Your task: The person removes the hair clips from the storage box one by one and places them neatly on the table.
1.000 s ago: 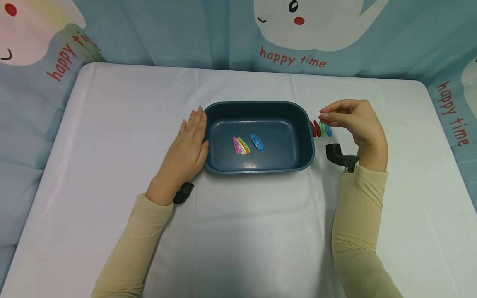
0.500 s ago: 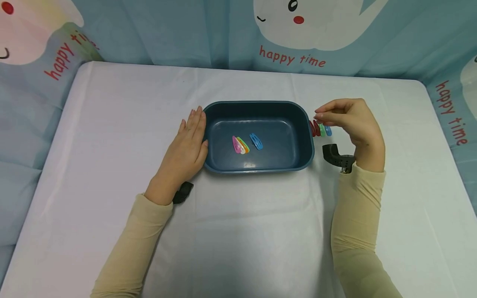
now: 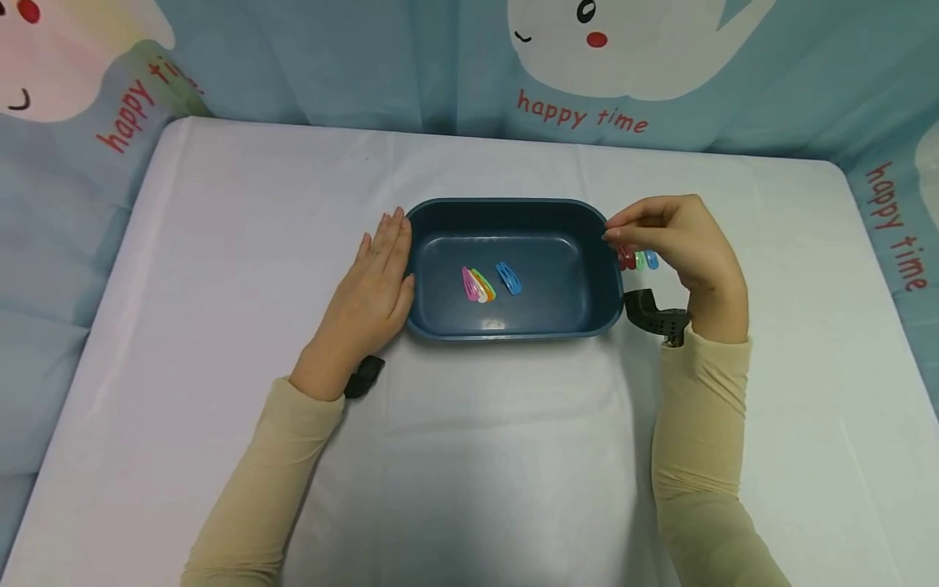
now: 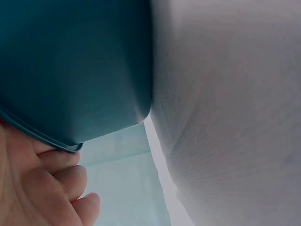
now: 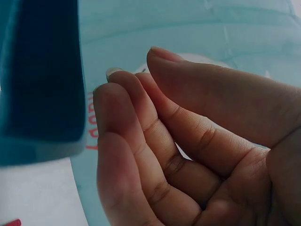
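A dark blue rectangular basin [image 3: 513, 335] stands mid-table. My left hand [image 3: 364, 302] lies against its left end, fingers straight along the rim, as the left wrist view also shows with the fingers [image 4: 59, 188] beside the rim. My right hand [image 3: 689, 249] is at the basin's right end, thumb and forefinger tips close together right by the rim. In the right wrist view its thumb [image 5: 188, 80] overlaps the forefinger; I cannot tell whether something small is pinched there. Inside the basin lie a blue hair clip [image 3: 509, 279] and a fanned group of colourful hair clips [image 3: 478, 285].
Several more hair clips lie on the table beside the basin's right end: red clips [image 3: 627, 258], a green clip [image 3: 641, 260] and a blue clip [image 3: 652, 260], partly under the right hand. A white cloth [image 3: 469, 456] covers the table. A printed blue curtain [image 3: 352, 65] hangs behind.
My right hand has moved left from over the clips on the table to the basin's right rim. The left hand and the clips in the basin stay as they were.
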`<act>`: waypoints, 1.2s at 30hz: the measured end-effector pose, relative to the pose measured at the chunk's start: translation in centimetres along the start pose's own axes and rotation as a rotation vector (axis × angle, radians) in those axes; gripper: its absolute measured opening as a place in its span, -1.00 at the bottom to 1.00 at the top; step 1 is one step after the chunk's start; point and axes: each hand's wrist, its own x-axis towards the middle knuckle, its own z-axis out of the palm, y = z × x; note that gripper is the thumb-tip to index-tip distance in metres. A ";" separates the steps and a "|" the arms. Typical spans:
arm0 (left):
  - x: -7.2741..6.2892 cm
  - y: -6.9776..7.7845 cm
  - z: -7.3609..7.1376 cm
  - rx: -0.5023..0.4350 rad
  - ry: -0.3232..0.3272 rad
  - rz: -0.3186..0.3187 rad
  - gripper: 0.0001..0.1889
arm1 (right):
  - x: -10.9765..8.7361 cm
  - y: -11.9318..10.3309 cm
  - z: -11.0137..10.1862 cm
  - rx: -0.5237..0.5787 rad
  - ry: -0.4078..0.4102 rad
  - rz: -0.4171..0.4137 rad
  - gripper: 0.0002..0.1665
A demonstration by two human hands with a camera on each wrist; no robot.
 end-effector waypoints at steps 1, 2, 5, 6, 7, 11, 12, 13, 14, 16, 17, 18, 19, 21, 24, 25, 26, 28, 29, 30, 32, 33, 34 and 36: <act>0.0 0.0 0.0 0.000 0.002 0.002 -0.36 | 0.0 -0.1 0.1 -0.006 -0.006 0.002 -0.92; 0.0 0.0 0.0 0.001 0.003 0.002 -0.36 | 0.1 -0.1 0.3 -0.012 -0.012 0.006 -0.92; 0.0 0.0 0.0 -0.001 0.003 0.000 -0.36 | 0.1 -0.3 0.6 -0.033 -0.025 0.021 -0.90; 0.0 0.0 0.0 -0.002 0.003 -0.002 -0.36 | 0.2 -0.3 0.7 -0.040 -0.029 0.027 -0.90; 0.0 0.0 0.1 -0.002 0.001 -0.004 -0.36 | 0.2 -0.4 0.8 -0.045 -0.032 0.033 -0.89; 0.1 0.0 0.2 -0.005 -0.001 -0.009 -0.36 | 0.3 -0.4 1.2 -0.074 -0.041 0.035 -0.86; 0.1 0.0 0.2 -0.005 0.001 -0.008 -0.37 | 0.4 -0.4 1.4 -0.083 -0.041 0.038 -0.86; 0.1 0.1 0.2 -0.005 0.002 -0.007 -0.37 | 0.4 -0.4 1.5 -0.095 -0.044 0.039 -0.85; 0.0 0.1 0.1 -0.006 0.003 -0.007 -0.37 | 0.5 -0.4 1.6 -0.110 -0.048 0.042 -0.85; 0.0 0.1 0.1 -0.006 0.003 -0.005 -0.37 | 0.6 -0.5 2.0 -0.130 -0.066 0.044 -0.84; 0.0 0.1 0.1 -0.007 0.003 -0.005 -0.36 | 0.7 -0.5 2.2 -0.141 -0.077 0.042 -0.84; 0.0 0.1 0.1 -0.006 0.004 -0.004 -0.36 | 0.8 -0.6 2.4 -0.153 -0.090 0.039 -0.83; 0.0 0.1 0.1 -0.005 0.004 -0.004 -0.37 | 1.0 -0.6 2.6 -0.161 -0.102 0.033 -0.82; 0.0 0.1 0.0 -0.002 0.005 -0.004 -0.37 | 1.3 -0.7 3.0 -0.188 -0.124 0.018 -0.81; 0.0 0.1 -0.1 0.001 0.006 -0.002 -0.37 | 1.7 -0.8 3.5 -0.217 -0.147 0.012 -0.82; 0.0 0.1 -0.1 0.002 0.006 -0.001 -0.36 | 1.9 -0.8 3.7 -0.217 -0.159 0.011 -0.82; 0.0 0.1 -0.1 0.001 0.005 -0.001 -0.36 | 2.1 -0.9 3.9 -0.221 -0.172 0.009 -0.82; 0.0 0.1 -0.1 -0.001 0.004 -0.001 -0.36 | 2.5 -1.0 4.4 -0.207 -0.204 0.008 -0.82; 0.0 0.1 -0.1 -0.001 0.004 -0.001 -0.36 | 2.8 -1.1 4.7 -0.204 -0.220 0.007 -0.83; 0.0 0.1 -0.1 0.000 0.004 -0.001 -0.36 | 3.1 -1.2 5.0 -0.200 -0.238 0.004 -0.83; 0.0 0.1 -0.1 0.001 0.003 -0.003 -0.36 | 3.7 -1.3 5.5 -0.194 -0.281 0.000 -0.83; 0.0 0.1 -0.1 0.002 0.004 -0.004 -0.36 | 4.0 -1.3 5.8 -0.194 -0.301 0.000 -0.83; 0.0 0.1 -0.2 0.001 0.005 -0.004 -0.36 | 4.3 -1.3 6.0 -0.199 -0.321 0.000 -0.83; 0.0 0.1 -0.2 0.002 0.007 -0.002 -0.36 | 4.8 -1.2 6.5 -0.208 -0.364 -0.001 -0.83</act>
